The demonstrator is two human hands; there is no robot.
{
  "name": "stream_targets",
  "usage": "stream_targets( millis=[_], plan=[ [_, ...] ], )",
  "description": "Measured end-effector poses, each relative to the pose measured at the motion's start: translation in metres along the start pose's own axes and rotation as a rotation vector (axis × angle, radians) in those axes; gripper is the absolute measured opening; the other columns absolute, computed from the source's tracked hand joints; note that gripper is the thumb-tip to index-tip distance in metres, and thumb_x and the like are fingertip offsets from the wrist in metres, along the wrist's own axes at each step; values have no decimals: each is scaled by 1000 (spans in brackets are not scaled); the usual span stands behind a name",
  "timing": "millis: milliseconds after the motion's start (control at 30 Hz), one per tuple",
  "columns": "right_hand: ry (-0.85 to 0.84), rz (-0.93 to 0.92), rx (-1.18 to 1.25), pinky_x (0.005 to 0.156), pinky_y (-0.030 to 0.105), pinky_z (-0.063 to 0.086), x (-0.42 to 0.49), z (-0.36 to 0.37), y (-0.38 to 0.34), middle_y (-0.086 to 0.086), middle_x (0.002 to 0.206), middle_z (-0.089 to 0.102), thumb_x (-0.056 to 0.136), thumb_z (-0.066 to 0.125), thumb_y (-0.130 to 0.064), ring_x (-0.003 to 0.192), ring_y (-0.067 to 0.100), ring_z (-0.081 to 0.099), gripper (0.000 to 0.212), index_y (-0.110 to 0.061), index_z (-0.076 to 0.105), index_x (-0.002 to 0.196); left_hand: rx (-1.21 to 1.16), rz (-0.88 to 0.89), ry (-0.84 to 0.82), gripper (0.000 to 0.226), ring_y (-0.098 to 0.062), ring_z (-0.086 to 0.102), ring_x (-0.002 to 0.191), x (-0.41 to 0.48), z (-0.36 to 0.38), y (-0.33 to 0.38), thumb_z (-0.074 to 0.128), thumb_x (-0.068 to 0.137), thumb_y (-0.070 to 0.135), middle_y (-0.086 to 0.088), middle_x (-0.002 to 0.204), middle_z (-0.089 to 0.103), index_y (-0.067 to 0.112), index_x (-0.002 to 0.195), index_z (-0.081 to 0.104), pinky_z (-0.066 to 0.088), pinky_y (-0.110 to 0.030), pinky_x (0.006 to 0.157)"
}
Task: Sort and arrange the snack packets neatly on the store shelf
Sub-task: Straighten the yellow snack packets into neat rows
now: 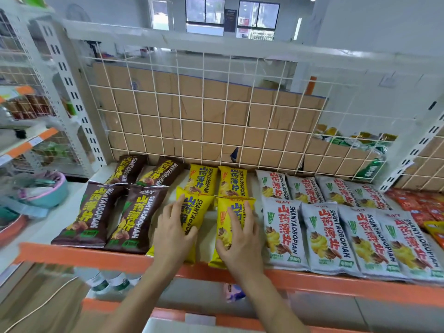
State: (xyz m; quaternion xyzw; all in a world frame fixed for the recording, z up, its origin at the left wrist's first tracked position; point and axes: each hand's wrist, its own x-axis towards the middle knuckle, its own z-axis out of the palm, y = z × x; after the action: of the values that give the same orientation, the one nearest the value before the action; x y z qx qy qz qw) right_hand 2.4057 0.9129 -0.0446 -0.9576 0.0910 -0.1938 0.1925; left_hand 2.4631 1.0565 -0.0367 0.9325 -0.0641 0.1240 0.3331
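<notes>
Left hand (174,233) and right hand (240,239) were laid flat, each pressing a front yellow packet (192,212) at the shelf's orange front edge (84,257), apparently to square the pair between brown packets (96,212) and grey packets (283,231).

There is one camera, up on the person's head. It looks forward and down at the shelf (96,258), very close. The wire back (216,111) and far windows (230,13) show up top.
</notes>
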Motion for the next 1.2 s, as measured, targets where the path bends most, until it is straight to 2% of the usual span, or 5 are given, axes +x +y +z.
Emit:
stream_targets(
  millis=[367, 667, 833, 1000, 1200],
  plan=[
    [-165, 22, 14, 108, 45, 32, 16, 8, 4, 4, 157, -7, 73, 25, -60, 140, 34, 16, 81, -30, 16, 147, 127, -77, -64, 82, -30, 29, 132, 8, 19, 4, 64, 81, 35, -1, 156, 12, 27, 148, 17, 33, -46, 100],
    [-99, 58, -113, 79, 46, 54, 2, 8, -8, 8, 152, 25, 68, 41, -60, 126, 36, 45, 81, -28, 29, 142, 79, 265, 63, 45, -33, 48, 122, 37, 13, 4, 42, 80, 39, -8, 129, 56, 17, 113, 64, 34, -45, 99],
    [-168, 116, -68, 107, 46, 30, -8, 6, -10, 1, 157, -13, 76, 54, -59, 143, 29, 12, 97, -28, -2, 149, 193, 558, -298, 36, -20, 45, 125, 77, 16, 35, 38, 98, 22, 2, 133, 52, 23, 132, 49, 30, -33, 100],
    [-176, 196, -95, 113, 43, 18, -15, 4, -14, 2, 154, -24, 79, 50, -65, 144, 27, 8, 106, -27, -31, 137, 364, 547, -490, 32, -21, 49, 120, 104, 27, 53, 33, 101, 28, 1, 127, 56, 24, 124, 54, 27, -38, 104],
    [-166, 219, -97, 113, 41, 18, -15, 6, -17, 1, 155, -21, 79, 49, -67, 143, 26, 11, 107, -26, -30, 137, 308, 489, -567, 23, -23, 53, 110, 118, 35, 57, 38, 100, 26, -2, 111, 62, 19, 105, 59, 25, -39, 105]
  ],
)
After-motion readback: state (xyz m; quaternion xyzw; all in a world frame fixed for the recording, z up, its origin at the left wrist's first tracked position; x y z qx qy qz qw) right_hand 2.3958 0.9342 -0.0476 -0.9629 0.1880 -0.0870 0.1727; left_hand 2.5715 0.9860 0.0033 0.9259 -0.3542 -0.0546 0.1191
